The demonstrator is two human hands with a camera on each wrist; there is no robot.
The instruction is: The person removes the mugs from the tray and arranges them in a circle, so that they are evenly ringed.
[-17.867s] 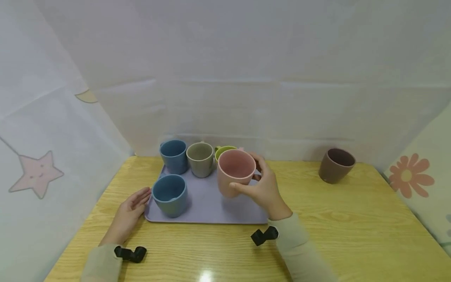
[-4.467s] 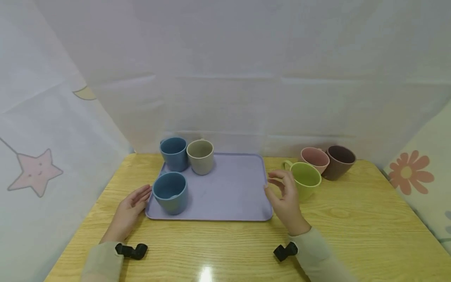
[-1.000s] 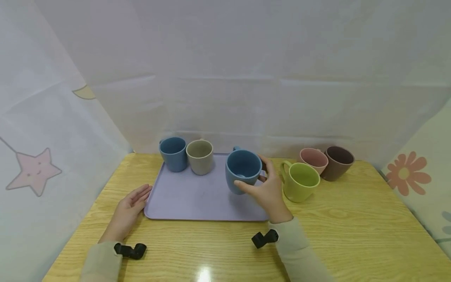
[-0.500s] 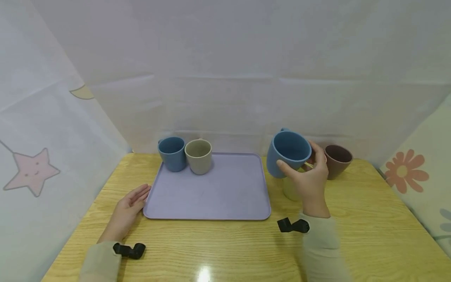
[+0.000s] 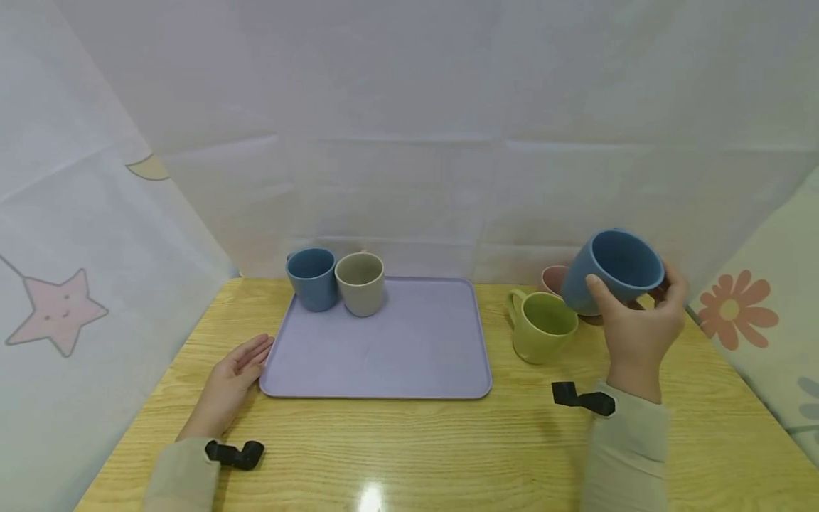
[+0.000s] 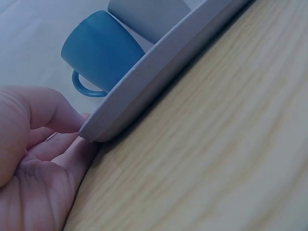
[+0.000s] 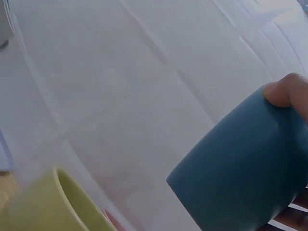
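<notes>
My right hand (image 5: 640, 334) grips a blue mug (image 5: 582, 281) in the air at the right. The mug tilts with its mouth toward me; the thumb is on its near side and the fingers are on the far side. In the right wrist view the blue mug (image 7: 245, 168) fills the lower right. At the tray's left edge, my left hand (image 5: 227, 387) holds the rim of the lilac tray (image 5: 384, 355), thumb against the lip and fingers at its underside, as the left wrist view shows. A second blue mug (image 5: 313, 284) and a beige mug (image 5: 362, 288) stand at the tray's back left.
Right of the tray stands a green mug (image 5: 540, 334), handle to the left. Behind it are a pink mug (image 5: 552, 277) and a brown mug (image 5: 593, 320), both mostly hidden by the held mug. The wooden table (image 5: 384, 455) ends at a white cloth backdrop (image 5: 397, 142).
Earlier, the pink and green mugs left the tray for the table at right. Over the last second, my right hand carried the blue mug from above the tray rightward. The left hand stayed put.
</notes>
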